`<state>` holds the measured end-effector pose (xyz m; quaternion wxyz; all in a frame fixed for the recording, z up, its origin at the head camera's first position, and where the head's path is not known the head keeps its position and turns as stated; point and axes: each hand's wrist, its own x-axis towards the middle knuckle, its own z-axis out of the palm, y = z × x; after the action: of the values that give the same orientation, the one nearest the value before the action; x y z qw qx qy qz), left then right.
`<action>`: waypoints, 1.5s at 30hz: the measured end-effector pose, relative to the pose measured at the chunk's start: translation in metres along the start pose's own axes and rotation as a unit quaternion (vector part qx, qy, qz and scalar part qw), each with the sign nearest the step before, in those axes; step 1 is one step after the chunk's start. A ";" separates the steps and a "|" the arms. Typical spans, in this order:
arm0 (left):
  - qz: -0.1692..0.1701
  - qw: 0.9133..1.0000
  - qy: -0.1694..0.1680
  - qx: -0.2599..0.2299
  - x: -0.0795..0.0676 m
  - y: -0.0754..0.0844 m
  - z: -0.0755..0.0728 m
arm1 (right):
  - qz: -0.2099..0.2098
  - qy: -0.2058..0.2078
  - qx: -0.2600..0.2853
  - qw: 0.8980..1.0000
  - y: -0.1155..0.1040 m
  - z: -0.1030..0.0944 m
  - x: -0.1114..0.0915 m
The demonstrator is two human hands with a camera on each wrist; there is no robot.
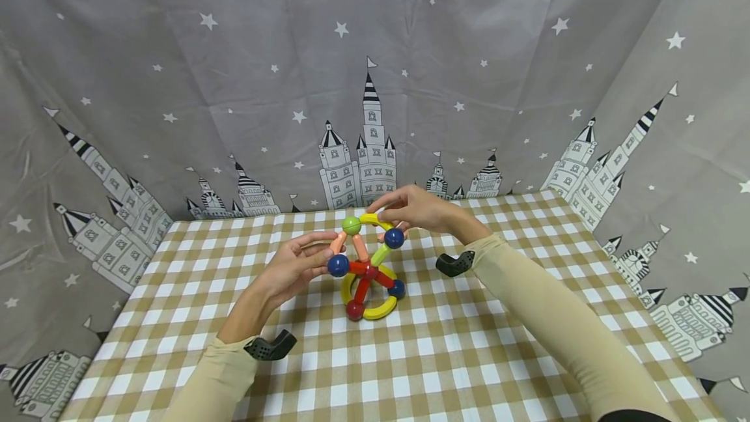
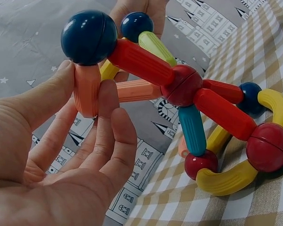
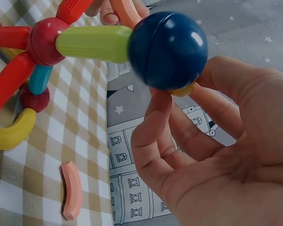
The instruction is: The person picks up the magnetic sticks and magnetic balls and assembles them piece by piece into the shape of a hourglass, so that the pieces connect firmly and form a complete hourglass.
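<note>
A magnetic ball-and-stick model stands on the table, built round a central red ball (image 1: 368, 271). Its base is a ring of yellow curved sticks (image 1: 381, 309) with balls between them. Up top, a green ball (image 1: 351, 225) joins a salmon curved stick (image 2: 87, 92) and a yellow curved stick (image 1: 372, 219). My left hand (image 1: 293, 269) pinches the salmon curved stick just under a blue ball (image 2: 88, 37). On the other side, my right hand (image 1: 420, 208) pinches the yellow curved stick near another blue ball (image 3: 168, 51), which mostly hides that stick in the right wrist view.
One loose salmon curved stick (image 3: 72, 190) lies on the checked tablecloth (image 1: 469, 357) behind the model. A grey curtain (image 1: 469, 83) printed with castles and stars hangs along the table's back edge.
</note>
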<state>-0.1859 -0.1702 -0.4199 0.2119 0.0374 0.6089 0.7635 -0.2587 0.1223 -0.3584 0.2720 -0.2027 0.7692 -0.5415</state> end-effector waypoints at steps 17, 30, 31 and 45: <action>0.010 1.000 -0.017 -0.007 -0.002 -0.001 0.000 | 0.014 0.001 -0.005 1.000 -0.004 0.003 -0.003; 0.013 1.000 -0.012 -0.002 -0.002 -0.003 0.000 | 0.030 0.011 0.029 0.999 -0.002 0.008 -0.006; 0.014 1.000 -0.012 -0.002 -0.002 -0.003 0.000 | 0.034 0.010 0.040 0.999 -0.001 0.008 -0.006; 0.013 1.000 -0.001 0.003 -0.003 -0.002 0.002 | 0.045 0.015 0.115 0.992 0.006 0.015 -0.004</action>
<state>-0.1824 -0.1689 -0.4205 0.2023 0.0469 0.6107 0.7641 -0.2459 0.1161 -0.3670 0.3060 -0.1269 0.7145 -0.6163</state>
